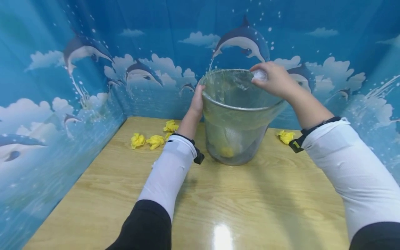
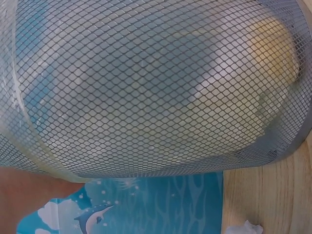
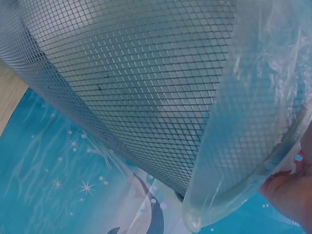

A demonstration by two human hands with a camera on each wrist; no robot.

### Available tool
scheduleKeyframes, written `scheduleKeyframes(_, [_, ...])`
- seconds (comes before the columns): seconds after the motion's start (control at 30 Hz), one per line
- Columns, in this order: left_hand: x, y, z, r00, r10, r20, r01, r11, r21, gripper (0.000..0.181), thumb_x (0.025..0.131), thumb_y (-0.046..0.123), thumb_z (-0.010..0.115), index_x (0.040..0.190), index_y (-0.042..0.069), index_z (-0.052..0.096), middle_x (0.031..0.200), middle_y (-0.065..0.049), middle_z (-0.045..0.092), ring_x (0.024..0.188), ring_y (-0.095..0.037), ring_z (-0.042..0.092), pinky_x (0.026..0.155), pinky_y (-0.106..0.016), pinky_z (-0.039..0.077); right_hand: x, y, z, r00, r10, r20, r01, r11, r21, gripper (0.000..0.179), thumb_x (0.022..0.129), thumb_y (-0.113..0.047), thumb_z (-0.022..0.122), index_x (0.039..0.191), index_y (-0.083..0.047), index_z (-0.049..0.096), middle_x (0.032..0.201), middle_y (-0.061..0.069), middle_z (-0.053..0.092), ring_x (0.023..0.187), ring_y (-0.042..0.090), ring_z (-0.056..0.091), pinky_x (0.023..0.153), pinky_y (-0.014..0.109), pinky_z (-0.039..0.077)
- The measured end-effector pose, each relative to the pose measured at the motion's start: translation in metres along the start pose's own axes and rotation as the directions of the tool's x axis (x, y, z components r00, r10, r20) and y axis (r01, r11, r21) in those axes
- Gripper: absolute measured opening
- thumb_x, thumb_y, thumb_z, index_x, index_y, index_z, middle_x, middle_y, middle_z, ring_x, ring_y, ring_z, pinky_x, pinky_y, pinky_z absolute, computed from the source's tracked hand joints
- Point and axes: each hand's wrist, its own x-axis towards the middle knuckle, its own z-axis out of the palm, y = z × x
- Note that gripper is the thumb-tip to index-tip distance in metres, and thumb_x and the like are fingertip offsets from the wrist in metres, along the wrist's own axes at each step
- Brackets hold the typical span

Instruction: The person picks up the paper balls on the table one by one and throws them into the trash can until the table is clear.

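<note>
A blue dolphin-printed curtain [image 1: 175, 41] hung along the left and far edges of the pale wood-grained worktop [image 1: 225, 198].

curtained-off workspace, dolphin-print sea backdrop [image 1: 175, 48], wood-grain tabletop [image 1: 243, 201]

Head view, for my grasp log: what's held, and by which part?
Left hand holds the mesh bin by its rim, on the left. Right hand pinches bunched whitish material near the rim; which part cannot be told.
</note>
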Motion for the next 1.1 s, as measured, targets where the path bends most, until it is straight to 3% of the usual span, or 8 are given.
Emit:
scheduleKeyframes(0.1, [0.001,-0.001,0.0,1.0,0.027,0.003,-0.026,1.0,-0.007,0.063,0.097,0.038,0.023,0.157,0.024,0.009,0.164,0.001,0.008,0.15,-0.021,0.009,0.121,-0.044,0.012,0.0,-0.001,0.0,1.0,-0.016,0.003,0.016,1.0,-0.001,0.048,0.1,-0.027,0.05,0.143,-0.006,0.045,0.143,0.026,0.043,0.121,0.043,0.045,0.09,0.058,0.044])
scheduleKeyframes(0.17, [0.001,0.0,0.0,1.0,0.03,0.003,-0.03,1.0,-0.006,0.063,0.097,0.037,0.023,0.157,0.024,0.008,0.164,0.001,0.008,0.15,-0.02,0.009,0.121,-0.043,0.012,0.001,-0.001,0.0,0.999,-0.023,0.025,0.023,1.0,0.006,0.051,0.1,-0.029,0.049,0.146,-0.007,0.041,0.147,0.025,0.039,0.128,0.044,0.04,0.098,0.059,0.04])
scheduleKeyframes(0.37, [0.001,0.0,0.0,1.0,0.023,-0.002,-0.023,1.0,-0.002,0.064,0.097,0.037,0.023,0.157,0.024,0.007,0.164,0.001,0.006,0.151,-0.02,0.006,0.121,-0.043,0.01,0.002,0.0,-0.001,0.994,-0.03,0.101,0.032,0.999,-0.012,0.064,0.101,-0.037,0.045,0.154,-0.009,0.024,0.158,0.02,0.022,0.146,0.042,0.018,0.115,0.061,0.018])
scheduleKeyframes(0.67, [0.001,0.0,0.0,1.0,-0.001,-0.006,0.001,1.0,0.004,0.064,0.098,0.038,0.022,0.157,0.022,0.005,0.164,0.0,0.003,0.151,-0.021,0.004,0.121,-0.044,0.008,-0.003,0.008,-0.004,0.994,0.018,0.104,-0.009,0.997,-0.08,0.074,0.1,-0.048,0.042,0.157,-0.013,0.012,0.161,0.022,-0.001,0.147,0.045,0.001,0.111,0.069,0.008])
scheduleKeyframes(0.93, [-0.001,0.002,0.001,0.998,-0.051,-0.031,0.052,0.998,0.022,0.066,0.098,0.043,0.022,0.157,0.021,0.003,0.165,0.0,0.0,0.151,-0.021,0.0,0.122,-0.043,0.006,-0.01,0.02,-0.012,0.995,0.065,0.07,-0.059,0.994,-0.089,0.074,0.1,-0.05,0.039,0.157,-0.015,0.007,0.161,0.021,-0.008,0.147,0.045,-0.006,0.109,0.072,0.003])
scheduleKeyframes(1.1, [-0.001,0.001,0.001,0.999,-0.04,-0.028,0.04,0.999,0.025,0.065,0.098,0.042,0.022,0.157,0.022,0.002,0.165,0.0,0.0,0.151,-0.02,0.0,0.122,-0.043,0.006,-0.016,0.029,-0.016,0.993,0.103,0.053,-0.096,0.989,-0.113,0.077,0.1,-0.052,0.037,0.157,-0.014,0.003,0.161,0.021,-0.01,0.145,0.047,-0.007,0.109,0.073,0.0])
